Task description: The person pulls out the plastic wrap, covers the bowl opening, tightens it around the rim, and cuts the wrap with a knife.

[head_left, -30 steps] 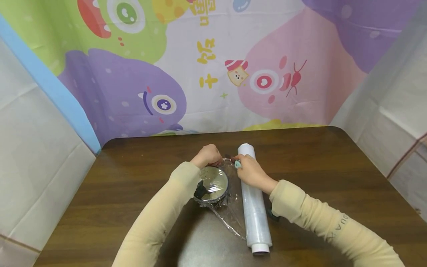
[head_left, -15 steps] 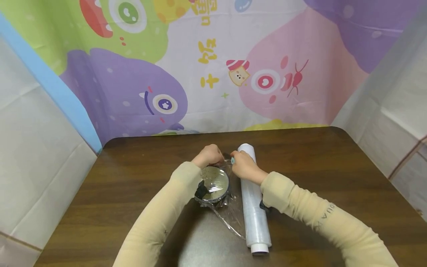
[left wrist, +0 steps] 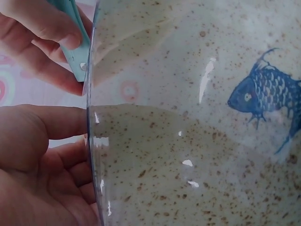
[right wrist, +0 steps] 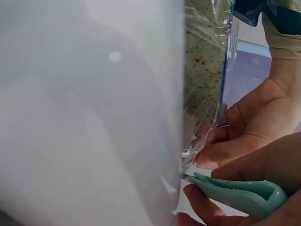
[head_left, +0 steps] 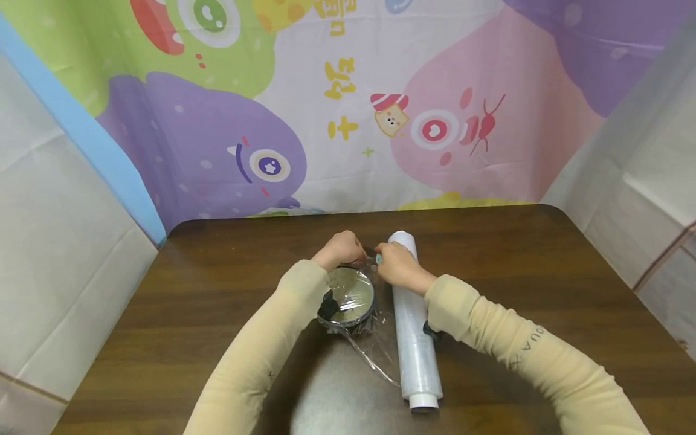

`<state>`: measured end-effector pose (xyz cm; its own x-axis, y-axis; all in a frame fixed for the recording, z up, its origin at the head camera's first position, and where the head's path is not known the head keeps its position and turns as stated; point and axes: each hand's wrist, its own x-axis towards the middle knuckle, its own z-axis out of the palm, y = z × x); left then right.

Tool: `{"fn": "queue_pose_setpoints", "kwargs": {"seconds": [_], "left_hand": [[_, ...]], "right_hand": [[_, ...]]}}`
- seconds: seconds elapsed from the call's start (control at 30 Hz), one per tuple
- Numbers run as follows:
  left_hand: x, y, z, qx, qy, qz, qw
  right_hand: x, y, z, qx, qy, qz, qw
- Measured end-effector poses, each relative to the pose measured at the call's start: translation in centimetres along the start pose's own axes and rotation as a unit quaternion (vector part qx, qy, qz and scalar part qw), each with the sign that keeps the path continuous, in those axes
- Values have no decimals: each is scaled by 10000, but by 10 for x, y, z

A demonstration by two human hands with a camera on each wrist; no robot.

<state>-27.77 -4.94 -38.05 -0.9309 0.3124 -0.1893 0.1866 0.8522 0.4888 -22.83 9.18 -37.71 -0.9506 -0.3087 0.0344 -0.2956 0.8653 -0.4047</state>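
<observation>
A speckled bowl (head_left: 353, 293) with a blue fish painted inside (left wrist: 263, 94) stands on the table under stretched cling film. From it the clear film (head_left: 377, 338) runs across to a long white roll of cling film (head_left: 415, 344). My left hand (head_left: 342, 248) is at the bowl's far rim and pinches the film's edge, as the right wrist view shows. My right hand (head_left: 401, 266), above the roll's far part, grips a small mint-green cutter (right wrist: 240, 195). Its metal tip meets the film beside the roll.
The brown wooden table (head_left: 234, 290) carries the bowl and roll. A cartoon-printed curtain (head_left: 342, 175) hangs behind its far edge. Pale sheets (head_left: 60, 241) hang at both sides. Dark wrist straps (head_left: 328, 306) sit near the bowl and roll.
My right hand has moved left with the cutter, closer to my left hand, then stayed nearly still. The left hand, bowl and roll have hardly moved.
</observation>
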Motion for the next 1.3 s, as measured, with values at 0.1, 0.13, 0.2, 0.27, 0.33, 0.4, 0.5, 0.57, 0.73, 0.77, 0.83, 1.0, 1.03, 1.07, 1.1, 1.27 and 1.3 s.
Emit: {"fn": "queue_pose_setpoints", "kwargs": {"seconds": [0.1, 0.13, 0.2, 0.27, 0.33, 0.4, 0.5, 0.57, 0.73, 0.77, 0.83, 1.0, 1.03, 1.07, 1.1, 1.27, 1.3], "left_hand": [[0, 0, 1, -28, -85, -40, 10000], [1, 0, 1, -39, -114, -65, 9999], [2, 0, 1, -88, -181, -122, 9997], [3, 0, 1, -108, -190, -151, 9996], [3, 0, 1, -50, -153, -120, 9998], [4, 0, 1, -47, -158, -103, 9998], [4, -1, 1, -84, -244, -111, 9996], [3, -1, 2, -143, -295, -130, 9994], [2, -1, 3, -101, -242, 4, 9997], [2, -1, 3, -79, -224, 46, 9997], [2, -2, 3, -44, -200, 116, 9997], [2, -3, 5, -47, -181, 164, 9997], [1, -3, 5, -33, -177, 171, 9997], [1, -3, 5, -25, -178, 164, 9997], [2, -3, 5, -46, -190, 140, 9997], [4, -2, 5, -196, -309, 23, 9993], [4, -2, 5, -230, -335, 13, 9992]], "right_hand": [[-1, 2, -2, -15, -42, -68, 10000], [-1, 2, -3, -11, -70, -84, 9999], [-2, 2, -5, 43, -167, -59, 9998], [-3, 2, -8, 112, -275, -21, 9996], [-4, 2, -11, 151, -364, -13, 9992], [-5, 2, -14, 171, -444, -21, 9989], [-7, 4, -17, 265, -592, 0, 9979], [-9, 6, -19, 333, -658, 9, 9973], [-12, 9, -20, 360, -673, -75, 9971], [-13, 9, -21, 361, -671, -71, 9971], [-14, 10, -21, 352, -661, -60, 9972], [-18, 9, -24, 380, -656, -23, 9971], [-19, 9, -24, 398, -665, -26, 9970], [-19, 9, -24, 410, -671, -21, 9969], [-20, 9, -24, 409, -673, -27, 9969], [-18, 7, -21, 222, -656, -114, 9975], [-16, 6, -21, 173, -646, -134, 9977]]}}
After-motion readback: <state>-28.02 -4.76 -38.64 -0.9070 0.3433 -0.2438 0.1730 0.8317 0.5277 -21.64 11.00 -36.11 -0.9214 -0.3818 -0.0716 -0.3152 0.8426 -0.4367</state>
